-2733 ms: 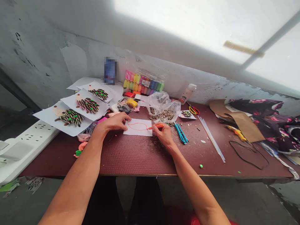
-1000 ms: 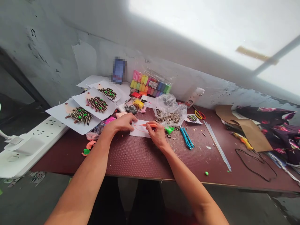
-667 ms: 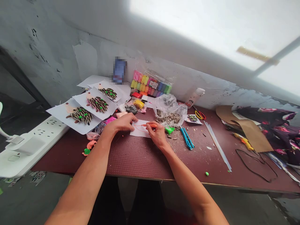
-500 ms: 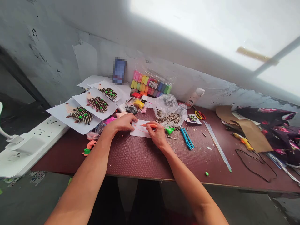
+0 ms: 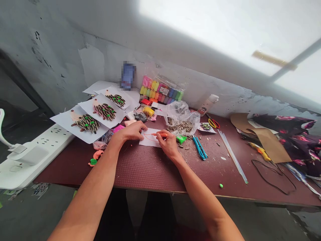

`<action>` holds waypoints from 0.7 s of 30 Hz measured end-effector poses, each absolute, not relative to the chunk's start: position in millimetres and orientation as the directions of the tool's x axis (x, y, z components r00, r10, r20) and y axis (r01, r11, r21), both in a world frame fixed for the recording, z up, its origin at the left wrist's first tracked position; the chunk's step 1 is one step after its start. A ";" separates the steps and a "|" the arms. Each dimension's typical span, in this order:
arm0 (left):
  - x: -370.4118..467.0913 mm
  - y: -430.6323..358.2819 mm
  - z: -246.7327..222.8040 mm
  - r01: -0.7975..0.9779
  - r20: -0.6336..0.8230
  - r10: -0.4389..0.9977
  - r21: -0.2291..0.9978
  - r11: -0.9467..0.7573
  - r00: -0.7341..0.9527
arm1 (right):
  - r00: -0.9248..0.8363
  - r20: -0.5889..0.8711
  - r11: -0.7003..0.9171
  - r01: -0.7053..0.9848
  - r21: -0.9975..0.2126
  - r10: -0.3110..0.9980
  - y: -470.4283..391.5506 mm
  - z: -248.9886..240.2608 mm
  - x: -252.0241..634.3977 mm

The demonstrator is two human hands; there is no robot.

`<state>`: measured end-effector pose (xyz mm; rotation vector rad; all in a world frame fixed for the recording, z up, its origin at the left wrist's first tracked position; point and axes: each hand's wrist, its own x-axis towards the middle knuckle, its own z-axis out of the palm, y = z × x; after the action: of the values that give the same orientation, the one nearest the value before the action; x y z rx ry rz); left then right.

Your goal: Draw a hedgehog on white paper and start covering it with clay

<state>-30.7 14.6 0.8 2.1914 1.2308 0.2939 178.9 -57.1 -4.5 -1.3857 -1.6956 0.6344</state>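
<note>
My right hand (image 5: 167,143) is closed round an orange marker (image 5: 163,135), its tip on a small white sheet of paper (image 5: 150,142). A curved orange line (image 5: 148,134) shows on the sheet. My left hand (image 5: 134,131) rests at the sheet's left edge, thumb and fingers apart, touching the paper. Just right of my right hand lies a lump of bright green clay (image 5: 181,139), with a blue utility knife (image 5: 200,148) beyond it. Sunflower seeds (image 5: 184,127) spill from a clear plastic bag (image 5: 182,109) behind.
Seed hedgehog pictures (image 5: 104,111) on white sheets lie at the left, above a white power strip (image 5: 54,142). A pack of coloured clay (image 5: 160,89) leans on the wall. Rightward are scissors (image 5: 213,122), clear glue sticks (image 5: 233,157), a yellow glue gun (image 5: 262,152) and its cord.
</note>
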 end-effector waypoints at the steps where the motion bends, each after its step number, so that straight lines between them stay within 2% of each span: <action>1: -30.7 14.7 0.7 0.698 -0.097 0.833 0.602 -0.387 0.545 | -0.040 0.286 0.262 0.537 -0.802 0.957 -57.4 -4.4 178.9; 21: -30.4 16.2 -1.6 0.700 -0.092 0.834 0.597 -0.391 0.544 | -0.022 0.290 0.250 0.572 -0.781 0.957 -61.3 0.1 180.9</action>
<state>-30.4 16.2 -1.6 2.1957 1.2328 0.2973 180.9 -61.3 0.1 -1.4240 -1.7007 0.5889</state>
